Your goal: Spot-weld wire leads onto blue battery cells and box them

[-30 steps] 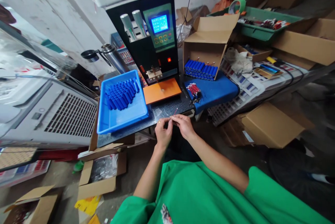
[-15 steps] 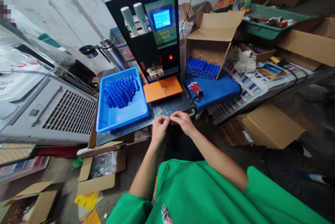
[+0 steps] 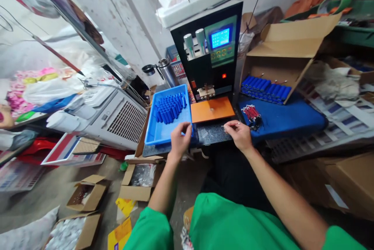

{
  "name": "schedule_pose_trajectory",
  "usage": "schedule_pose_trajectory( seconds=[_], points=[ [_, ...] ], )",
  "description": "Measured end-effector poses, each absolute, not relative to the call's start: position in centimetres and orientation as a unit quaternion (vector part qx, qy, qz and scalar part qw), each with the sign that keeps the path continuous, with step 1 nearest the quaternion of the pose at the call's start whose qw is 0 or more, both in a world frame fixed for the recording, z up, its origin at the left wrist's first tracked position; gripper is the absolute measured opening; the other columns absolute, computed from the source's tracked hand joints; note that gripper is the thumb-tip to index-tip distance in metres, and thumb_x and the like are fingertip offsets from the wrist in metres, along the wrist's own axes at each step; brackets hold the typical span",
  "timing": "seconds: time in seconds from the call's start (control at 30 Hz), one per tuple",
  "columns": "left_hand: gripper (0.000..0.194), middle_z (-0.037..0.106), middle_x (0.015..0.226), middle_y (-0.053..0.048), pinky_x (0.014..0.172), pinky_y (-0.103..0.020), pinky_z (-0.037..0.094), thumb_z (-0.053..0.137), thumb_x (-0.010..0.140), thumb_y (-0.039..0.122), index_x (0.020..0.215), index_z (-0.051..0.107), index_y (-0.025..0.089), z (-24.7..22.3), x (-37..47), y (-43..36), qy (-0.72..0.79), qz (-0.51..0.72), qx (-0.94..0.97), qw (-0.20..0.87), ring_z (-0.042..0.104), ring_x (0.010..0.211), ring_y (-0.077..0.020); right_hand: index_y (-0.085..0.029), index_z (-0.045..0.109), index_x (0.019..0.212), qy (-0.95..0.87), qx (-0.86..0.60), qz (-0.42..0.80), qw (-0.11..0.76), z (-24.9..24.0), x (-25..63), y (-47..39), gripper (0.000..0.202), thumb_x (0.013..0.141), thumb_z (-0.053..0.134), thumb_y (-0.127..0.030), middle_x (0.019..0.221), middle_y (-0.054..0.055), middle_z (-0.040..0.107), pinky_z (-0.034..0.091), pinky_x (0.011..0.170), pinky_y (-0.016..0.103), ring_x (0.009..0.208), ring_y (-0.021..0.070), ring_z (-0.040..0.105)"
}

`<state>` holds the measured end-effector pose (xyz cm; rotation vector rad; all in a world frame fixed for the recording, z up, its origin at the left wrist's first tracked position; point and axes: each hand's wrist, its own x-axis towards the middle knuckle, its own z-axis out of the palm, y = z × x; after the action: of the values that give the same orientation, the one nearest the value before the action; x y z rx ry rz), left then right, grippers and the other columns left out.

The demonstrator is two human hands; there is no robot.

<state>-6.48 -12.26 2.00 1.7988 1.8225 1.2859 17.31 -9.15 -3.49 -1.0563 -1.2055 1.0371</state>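
Note:
My left hand [image 3: 180, 139] hovers by the front right corner of the blue tray [image 3: 153, 138], fingers loosely curled, the thumb a little apart, nothing visible between them. Blue cylindrical cells [image 3: 171, 108] stand packed together in that tray. Over the front edge of the dark tabletop, my right hand [image 3: 240, 136] has thumb and fingertips pinched; a tiny thing seems to be there, too small to name. Beyond the hands is a black machine [image 3: 201, 74] with a lit screen, two copper-coloured pins and an orange plate [image 3: 213, 110] below them. Red and black wire leads [image 3: 253, 115] lie bundled right of the plate.
An open cardboard box [image 3: 280, 47] on the right holds rows of blue cells with leads. A steel flask [image 3: 168, 71] stands behind the tray. Left is a grey air cooler [image 3: 117, 113]. Cartons [image 3: 137, 191] lie on the floor. Another person's hand [image 3: 6, 117] shows at far left.
My hands, together at the fingertips before, have parted: the left has moved toward the tray, the right stays pinched to the right. The camera view has shifted left.

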Motion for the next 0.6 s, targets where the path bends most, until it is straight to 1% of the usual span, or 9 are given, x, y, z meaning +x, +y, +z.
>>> schedule_pose_trajectory(
  seconds=[0.03, 0.07, 0.17, 0.2, 0.27, 0.37, 0.43, 0.53, 0.6],
  points=[
    [0.019, 0.071, 0.092, -0.008, 0.077, -0.033, 0.051, 0.061, 0.09, 0.029, 0.104, 0.068, 0.019, 2.5, -8.0, -10.8, 0.654, 0.392, 0.641, 0.087, 0.065, 0.078, -0.0191, -0.019, 0.069, 0.075, -0.522, -0.454, 0.431, 0.579, -3.7, 17.4, -8.7, 0.025, 0.078, 0.071, -0.044, 0.071, 0.004, 0.068, 0.05, 0.06, 0.031, 0.061, 0.0178, 0.061],
    [0.025, 0.071, 0.1, -0.01, 0.08, -0.034, 0.05, 0.062, 0.088, 0.024, 0.113, 0.066, 0.019, 2.9, -9.5, -9.2, 0.681, 0.328, 0.653, 0.038, 0.066, 0.083, -0.0212, -0.019, 0.069, 0.075, -0.528, -0.457, 0.423, 0.578, -4.0, 17.3, -8.4, 0.025, 0.078, 0.07, -0.044, 0.07, 0.004, 0.068, 0.049, 0.06, 0.031, 0.061, 0.0176, 0.061],
    [0.05, 0.065, 0.119, -0.019, 0.09, -0.042, 0.047, 0.066, 0.082, 0.017, 0.131, 0.058, 0.018, 3.5, -12.7, -5.2, 0.729, 0.128, 0.667, -0.084, 0.063, 0.107, -0.033, -0.019, 0.067, 0.073, -0.547, -0.464, 0.404, 0.568, -5.0, 17.1, -8.2, 0.024, 0.079, 0.068, -0.042, 0.068, 0.004, 0.068, 0.05, 0.061, 0.032, 0.061, 0.0179, 0.061],
    [0.055, 0.063, 0.124, -0.021, 0.093, -0.045, 0.045, 0.068, 0.08, 0.015, 0.134, 0.055, 0.018, 3.6, -13.4, -4.3, 0.729, 0.083, 0.671, -0.109, 0.06, 0.113, -0.0362, -0.02, 0.067, 0.072, -0.555, -0.466, 0.397, 0.564, -5.2, 17.0, -8.3, 0.024, 0.079, 0.067, -0.042, 0.069, 0.004, 0.068, 0.05, 0.062, 0.032, 0.062, 0.0181, 0.061],
    [0.058, 0.059, 0.13, -0.023, 0.097, -0.048, 0.042, 0.068, 0.079, 0.014, 0.135, 0.053, 0.017, 3.5, -14.1, -3.1, 0.719, 0.026, 0.681, -0.135, 0.055, 0.12, -0.0394, -0.02, 0.066, 0.072, -0.568, -0.466, 0.385, 0.559, -5.5, 16.9, -8.4, 0.023, 0.08, 0.066, -0.042, 0.069, 0.005, 0.068, 0.05, 0.062, 0.032, 0.063, 0.0185, 0.062],
    [0.047, 0.059, 0.128, -0.023, 0.097, -0.048, 0.041, 0.065, 0.081, 0.015, 0.127, 0.055, 0.016, 3.3, -14.4, -2.6, 0.713, -0.008, 0.686, -0.141, 0.054, 0.12, -0.0392, -0.02, 0.066, 0.072, -0.577, -0.465, 0.381, 0.552, -5.6, 16.9, -8.3, 0.022, 0.081, 0.064, -0.041, 0.07, 0.005, 0.068, 0.05, 0.062, 0.032, 0.063, 0.0185, 0.062],
    [0.04, 0.061, 0.125, -0.023, 0.095, -0.047, 0.041, 0.065, 0.08, 0.016, 0.119, 0.057, 0.015, 3.1, -14.4, -2.6, 0.721, -0.003, 0.678, -0.144, 0.055, 0.117, -0.0384, -0.02, 0.066, 0.073, -0.578, -0.466, 0.383, 0.55, -5.6, 16.9, -8.2, 0.022, 0.081, 0.064, -0.041, 0.069, 0.004, 0.068, 0.049, 0.061, 0.031, 0.063, 0.0184, 0.062],
    [0.029, 0.064, 0.12, -0.02, 0.092, -0.043, 0.043, 0.064, 0.081, 0.017, 0.11, 0.059, 0.016, 2.8, -14.6, -2.9, 0.727, 0.044, 0.674, -0.123, 0.058, 0.111, -0.0349, -0.02, 0.066, 0.073, -0.572, -0.467, 0.387, 0.553, -5.6, 17.0, -8.1, 0.022, 0.081, 0.064, -0.04, 0.068, 0.004, 0.067, 0.049, 0.06, 0.03, 0.062, 0.0179, 0.061],
    [0.021, 0.068, 0.108, -0.016, 0.086, -0.039, 0.045, 0.062, 0.084, 0.016, 0.104, 0.06, 0.019, 2.6, -14.7, -3.3, 0.725, 0.087, 0.678, -0.083, 0.062, 0.102, -0.0311, -0.019, 0.066, 0.073, -0.566, -0.466, 0.392, 0.556, -5.5, 17.0, -8.1, 0.022, 0.08, 0.065, -0.04, 0.069, 0.005, 0.067, 0.049, 0.061, 0.03, 0.062, 0.0176, 0.061]
  ],
)
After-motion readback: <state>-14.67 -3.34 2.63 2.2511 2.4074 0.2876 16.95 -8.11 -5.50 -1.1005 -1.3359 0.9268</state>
